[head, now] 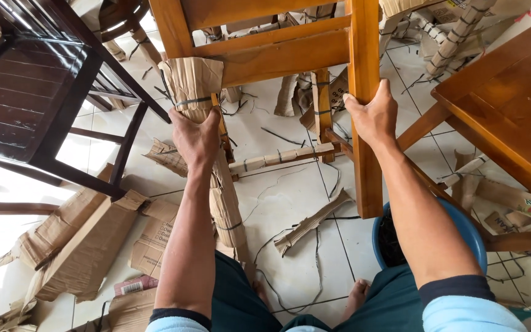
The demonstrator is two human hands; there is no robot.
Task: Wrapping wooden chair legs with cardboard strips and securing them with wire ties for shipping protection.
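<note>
both hands steadied the chair: left hand closed around its cardboard-wrapped leg, right hand clasped the bare leg.

Both arms are bare from wrist to above the elbow. Each sleeve is light blue, pushed up, and ends in a dark navy cuff band. The left hand and right hand carry no gloves, rings or watch. The trousers are dark teal. Both feet are bare.
</note>
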